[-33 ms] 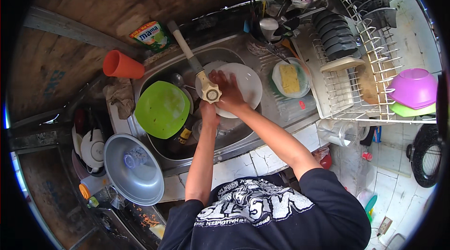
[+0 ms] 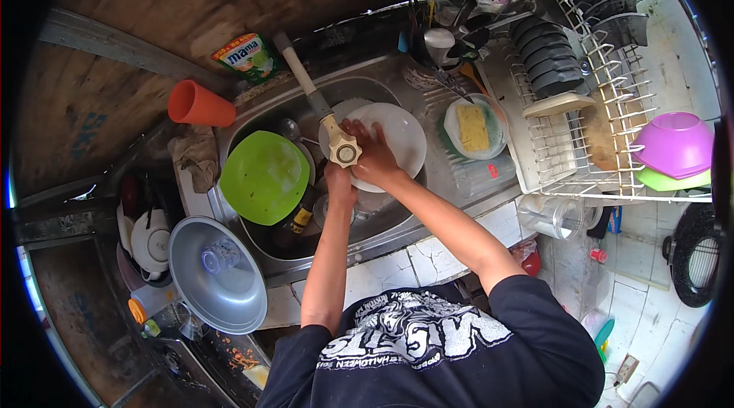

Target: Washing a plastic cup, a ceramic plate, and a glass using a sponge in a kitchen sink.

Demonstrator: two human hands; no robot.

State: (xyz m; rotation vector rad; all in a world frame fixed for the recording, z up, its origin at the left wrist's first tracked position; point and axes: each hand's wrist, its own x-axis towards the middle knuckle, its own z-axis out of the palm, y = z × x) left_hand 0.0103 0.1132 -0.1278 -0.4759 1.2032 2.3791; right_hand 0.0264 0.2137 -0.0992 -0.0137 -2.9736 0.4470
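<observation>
A white plate (image 2: 405, 140) lies tilted in the metal sink under the tap. My right hand (image 2: 373, 157) rests on its face, fingers stretched out and apart. My left hand (image 2: 339, 180) is at the plate's near left edge; its fingers are hidden beneath the cream tap head (image 2: 345, 149), so I cannot see whether they grip the rim. Another pale plate shows partly behind the tap. To the left, a lime green plate (image 2: 264, 178) sits in the basin, with a spoon (image 2: 290, 129) beyond it and a dark bottle with a yellow label (image 2: 301, 220) beside it.
On the right drainboard a yellow sponge (image 2: 473, 126) sits in a bowl. A wire dish rack (image 2: 569, 178) holds dark dishes and a purple bowl (image 2: 673, 144). At left stand an orange cup (image 2: 202, 104) and a grey basin (image 2: 222, 293). The tap pipe (image 2: 300, 71) crosses the sink.
</observation>
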